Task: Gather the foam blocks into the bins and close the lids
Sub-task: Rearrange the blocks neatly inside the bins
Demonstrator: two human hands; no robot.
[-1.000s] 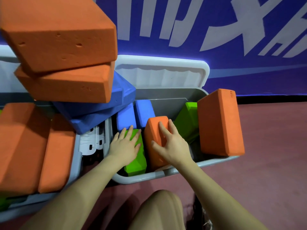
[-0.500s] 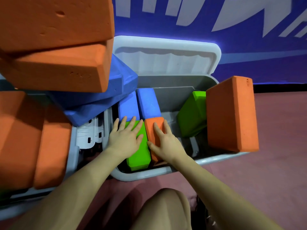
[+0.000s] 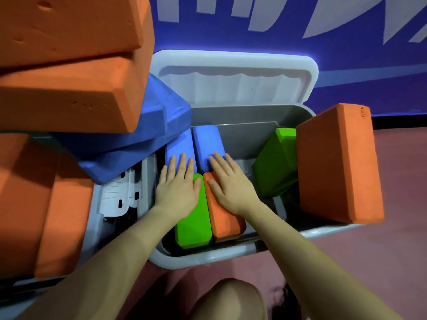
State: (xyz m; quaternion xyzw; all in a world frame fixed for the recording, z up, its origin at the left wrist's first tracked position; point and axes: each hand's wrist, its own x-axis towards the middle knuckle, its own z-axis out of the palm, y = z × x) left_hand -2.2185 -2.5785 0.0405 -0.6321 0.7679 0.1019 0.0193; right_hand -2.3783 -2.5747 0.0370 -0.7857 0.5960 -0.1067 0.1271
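Note:
A grey bin stands open, its white lid tipped back against the wall. Inside lie a green block, an orange block and two blue blocks side by side. My left hand rests flat with straight fingers on the green block and the left blue block. My right hand presses flat on the orange block, fingertips on the right blue block. A second green block leans at the bin's right, and a large orange block stands tilted over the right rim.
To the left, a second bin is heaped with orange blocks and blue blocks that overhang the gap. White latch parts sit between the bins. Reddish floor lies to the right, a blue wall behind, and my knee below.
The orange block under my right hand went from tilted up to lying flat beside the green one. Both hands slid forward over the blocks. The view moved closer.

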